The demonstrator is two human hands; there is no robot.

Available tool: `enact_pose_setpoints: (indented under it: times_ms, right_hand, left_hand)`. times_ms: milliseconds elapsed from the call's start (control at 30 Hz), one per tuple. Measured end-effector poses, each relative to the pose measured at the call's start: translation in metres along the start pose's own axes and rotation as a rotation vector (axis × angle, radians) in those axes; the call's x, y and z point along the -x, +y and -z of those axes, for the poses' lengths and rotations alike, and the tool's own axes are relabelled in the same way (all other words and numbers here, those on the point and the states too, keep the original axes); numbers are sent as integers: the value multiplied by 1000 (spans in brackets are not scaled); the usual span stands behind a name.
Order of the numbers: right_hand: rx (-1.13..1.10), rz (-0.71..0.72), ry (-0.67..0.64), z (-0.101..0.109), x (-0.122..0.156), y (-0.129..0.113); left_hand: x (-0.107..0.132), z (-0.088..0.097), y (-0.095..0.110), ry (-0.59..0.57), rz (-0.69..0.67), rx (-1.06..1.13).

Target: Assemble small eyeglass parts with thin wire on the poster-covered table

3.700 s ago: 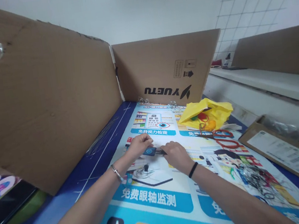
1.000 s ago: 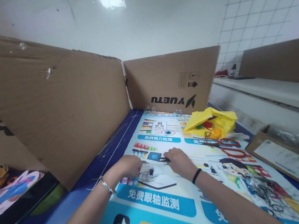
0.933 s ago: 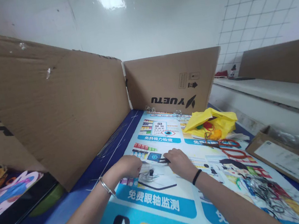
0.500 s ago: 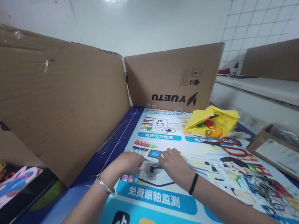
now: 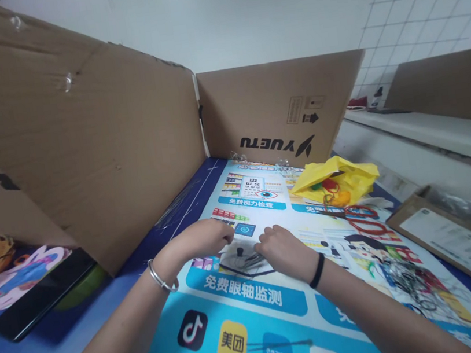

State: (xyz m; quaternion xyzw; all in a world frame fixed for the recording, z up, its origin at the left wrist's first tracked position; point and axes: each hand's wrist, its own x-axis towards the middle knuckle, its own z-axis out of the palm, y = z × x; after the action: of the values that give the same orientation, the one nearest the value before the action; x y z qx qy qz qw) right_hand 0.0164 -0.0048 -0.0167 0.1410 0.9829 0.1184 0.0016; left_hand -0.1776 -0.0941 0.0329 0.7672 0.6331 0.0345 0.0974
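My left hand (image 5: pixel 209 237), with a silver bangle at its wrist, is closed with its fingertips curled down over the printed poster (image 5: pixel 249 320). Facing it across a small gap is my right hand (image 5: pixel 285 251), also closed, a black band on the wrist. What either hand pinches is too small or hidden to make out. Thin greyish strands (image 5: pixel 247 261) show just below and between the hands, blurred against the print. Nearer to me, a pair of thin dark stems (image 5: pixel 279 344) lies across the poster.
A yellow bag (image 5: pixel 341 179) with colourful items stands at the right, red-handled scissors (image 5: pixel 361 214) beside it. Also there are a tangle of wire (image 5: pixel 412 283) and an open carton (image 5: pixel 458 238). Cardboard panels (image 5: pixel 125 139) wall the left and back. A black phone-like slab (image 5: pixel 42 297) lies left.
The view has tilted down slightly. Both hands stay closed; the gap between them looks about the same, and the grey strands below show more clearly.
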Motion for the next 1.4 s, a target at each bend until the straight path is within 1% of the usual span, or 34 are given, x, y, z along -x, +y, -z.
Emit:
enact_pose_setpoints:
  times_ms: [67,133,200,300,333,400,500,600,700,767,833,900,967,1133,1300,1400]
  right_hand:
    - [-73,-13,-41,1,0,12]
    - [-241,-50,-36,-2,-3,23]
    - [-509,-126,28,-9,-7,31]
    - [-922,-249,152,-25,-15,33]
    - [-1018,-256,184,-30,-17,32]
    - [-1123,-236,229,-38,-20,28]
    - [-1169,-239,265,-41,-22,25]
    - [-1268,-314,331,-41,-21,28]
    - [-1421,-426,421,-41,-21,32]
    - [-1496,-492,447,-43,-21,34]
    - [-1542,-521,448,-45,-22,35]
    - [-1564,-519,436,-46,-23,34]
    - [-1570,-520,426,-47,-24,34]
    - [-1535,-492,446,-48,-25,33]
    - [-1548,-548,422,-47,-27,33]
    - [-1532,-569,409,-48,-30,33]
  left_hand:
    - [-3,-1,-2,46,-41,50]
    - [-7,-4,-5,94,-48,86]
    - [-11,-8,-7,126,-37,105]
    - [-17,-13,-5,148,-18,134]
    - [-19,-14,-4,154,-18,155]
    - [-23,-16,0,166,-30,217]
    - [-36,-17,4,202,-53,328]
    - [-55,-21,5,275,-47,525]
    - [-74,-32,9,352,17,885]
    - [-82,-41,13,403,67,1151]
    - [-85,-51,19,413,106,1372]
    - [-85,-59,24,400,150,1515]
    - [-83,-65,28,421,194,1600]
    - [-82,-72,38,550,220,1770]
    - [-86,-74,45,634,328,1825]
    - [-88,-76,44,643,355,1836]
